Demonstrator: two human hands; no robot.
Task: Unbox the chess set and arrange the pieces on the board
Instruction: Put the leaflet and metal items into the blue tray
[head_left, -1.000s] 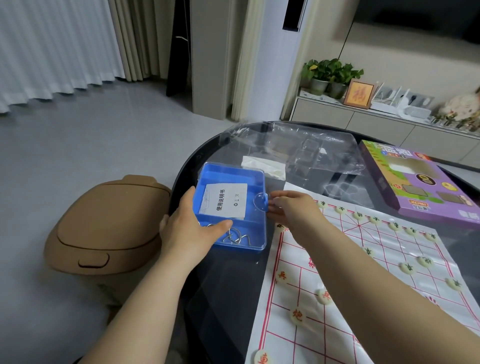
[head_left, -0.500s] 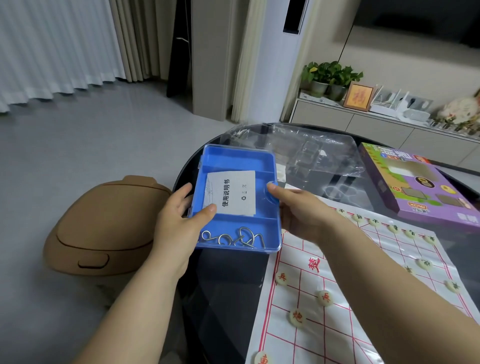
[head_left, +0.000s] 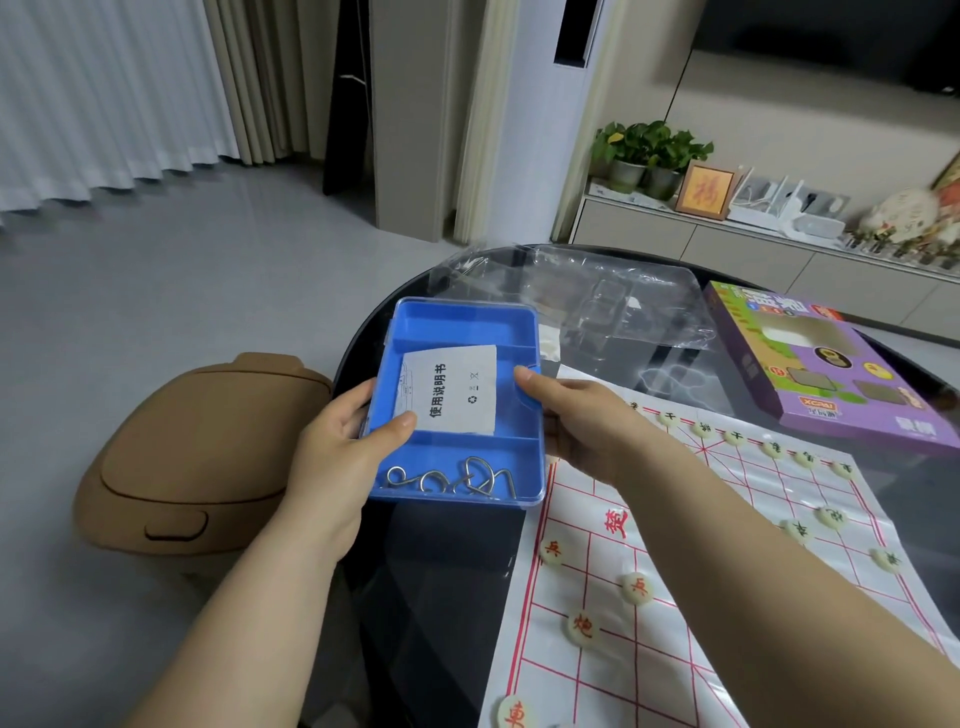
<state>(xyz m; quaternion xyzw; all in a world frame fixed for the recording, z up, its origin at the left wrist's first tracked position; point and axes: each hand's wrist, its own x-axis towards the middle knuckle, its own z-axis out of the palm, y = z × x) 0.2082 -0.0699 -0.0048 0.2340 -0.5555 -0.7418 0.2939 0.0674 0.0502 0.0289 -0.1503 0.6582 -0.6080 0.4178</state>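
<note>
I hold a blue plastic box (head_left: 457, 325) with a clear lid above the left part of the black round table (head_left: 441, 571). My left hand (head_left: 337, 447) grips its left edge, thumb on the lid. My right hand (head_left: 576, 421) grips its right edge, thumb on top near the latch. Inside lie a white instruction leaflet (head_left: 449, 389) and several bent metal wire puzzles (head_left: 449, 478). A white paper chess board (head_left: 691, 561) with red lines lies to the right, with round cream chess pieces (head_left: 636, 587) standing on it.
Crumpled clear plastic packaging (head_left: 597, 296) lies at the table's far side. A purple game box (head_left: 831, 374) sits at the right. A brown rounded stool (head_left: 197, 452) stands on the floor left of the table. A low cabinet with plants runs along the back wall.
Both hands have lifted the blue box off the table and tilted it toward me. My right hand moved from the latch tab to gripping the right edge.
</note>
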